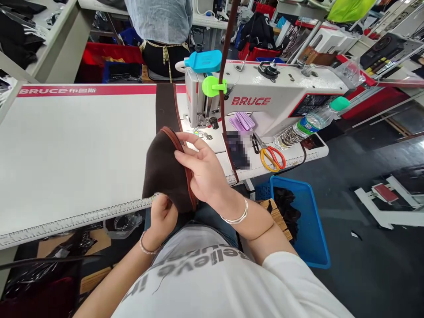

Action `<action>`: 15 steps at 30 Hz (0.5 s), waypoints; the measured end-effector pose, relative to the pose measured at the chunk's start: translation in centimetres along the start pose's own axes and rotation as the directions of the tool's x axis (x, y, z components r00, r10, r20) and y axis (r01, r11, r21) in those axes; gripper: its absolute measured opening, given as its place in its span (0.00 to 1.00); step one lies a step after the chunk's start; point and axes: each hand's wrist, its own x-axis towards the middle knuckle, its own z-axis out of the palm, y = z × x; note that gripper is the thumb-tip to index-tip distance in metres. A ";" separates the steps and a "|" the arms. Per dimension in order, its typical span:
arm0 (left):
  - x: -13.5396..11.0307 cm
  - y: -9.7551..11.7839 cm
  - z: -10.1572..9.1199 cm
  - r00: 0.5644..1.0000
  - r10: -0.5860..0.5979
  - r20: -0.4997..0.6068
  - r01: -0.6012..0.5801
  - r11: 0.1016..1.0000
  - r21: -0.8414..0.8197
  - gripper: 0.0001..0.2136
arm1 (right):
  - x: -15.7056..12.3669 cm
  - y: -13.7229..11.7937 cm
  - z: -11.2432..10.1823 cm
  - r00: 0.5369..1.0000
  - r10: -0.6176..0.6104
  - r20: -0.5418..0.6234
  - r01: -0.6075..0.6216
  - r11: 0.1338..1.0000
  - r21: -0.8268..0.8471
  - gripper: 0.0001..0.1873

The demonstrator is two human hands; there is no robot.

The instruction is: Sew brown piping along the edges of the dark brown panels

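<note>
A dark brown fabric piece with a reddish-brown piped edge hangs over the front edge of the white sewing table. My left hand is closed on the fabric's lower end, just below the table edge. My right hand pinches the piped edge on the fabric's right side, fingers curled over it. A long brown binding strip runs from above down past the head of the white BRUCE sewing machine to the table edge.
Orange-handled scissors, purple tags and a water bottle lie by the machine base. A blue bin with dark pieces stands on the floor at right. Another person in a blue top stands behind the table.
</note>
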 end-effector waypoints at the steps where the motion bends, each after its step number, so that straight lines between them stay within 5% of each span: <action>1: 0.6 0.5 -0.2 1.000 -0.030 0.008 0.030 0.999 -0.037 0.08 | 0.6 0.1 0.4 1.000 0.013 0.000 -0.013 1.000 0.007 0.15; 4: 2.0 1.1 -0.6 0.972 -0.117 -0.203 0.095 0.989 -0.113 0.17 | 1.7 0.3 1.3 1.000 0.027 -0.001 -0.027 0.999 0.029 0.13; 7: 2.5 0.1 -0.9 0.858 0.042 -0.512 -0.041 0.999 0.014 0.13 | 2.1 0.3 1.7 1.000 0.019 -0.004 -0.019 0.999 0.036 0.13; 9: 2.6 -0.8 -1.0 0.814 0.131 -0.566 -0.081 0.990 0.113 0.13 | 2.1 0.2 1.8 1.000 0.019 -0.007 -0.018 0.999 0.036 0.13; 12: 3.1 -1.3 -1.0 0.814 0.165 -0.557 -0.119 0.986 0.118 0.16 | 2.0 0.0 1.6 1.000 0.024 -0.003 -0.024 0.999 0.045 0.14; 15: 3.9 -1.2 -1.3 0.714 0.207 -0.668 -0.200 0.976 0.088 0.20 | 1.9 -0.2 1.5 1.000 0.022 0.008 -0.022 0.998 0.056 0.13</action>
